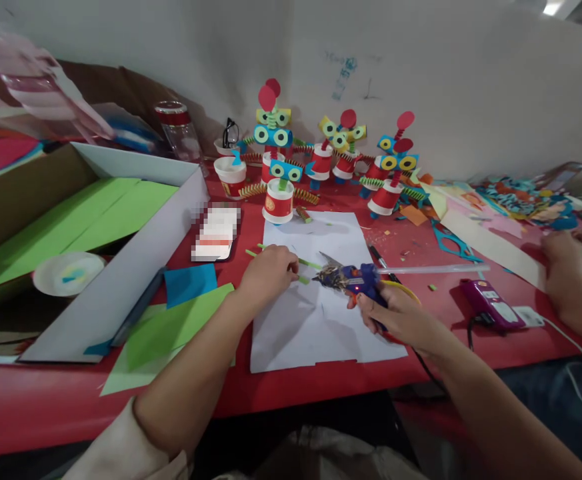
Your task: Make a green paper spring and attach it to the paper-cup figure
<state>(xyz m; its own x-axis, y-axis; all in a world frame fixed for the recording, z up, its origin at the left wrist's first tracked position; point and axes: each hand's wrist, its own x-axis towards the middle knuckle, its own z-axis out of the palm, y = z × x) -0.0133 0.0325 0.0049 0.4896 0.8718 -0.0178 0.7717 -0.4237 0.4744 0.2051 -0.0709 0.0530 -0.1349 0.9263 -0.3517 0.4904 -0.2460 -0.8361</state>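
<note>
My left hand point(271, 270) is closed around narrow green paper strips point(309, 263), whose ends stick out on both sides of the fingers above a white sheet point(285, 350). In my right hand point(395, 313) is a blue hot glue gun point(365, 279), its crusted nozzle pointing left toward the strips. A small red light glows on the gun, and a clear glue stick point(435, 269) juts from its rear. Partly hidden beneath it lie scissors point(329, 258) and a black pen point(378, 257). Just how the left fingertips meet the strips is hard to see.
Several paper-cup figures point(279, 202) stand along the back. On the left are a white box point(135, 267), a phone point(217, 231) and green paper point(171, 327). A purple power strip point(493, 305) with cables sits at right, near another person's hand point(568, 267).
</note>
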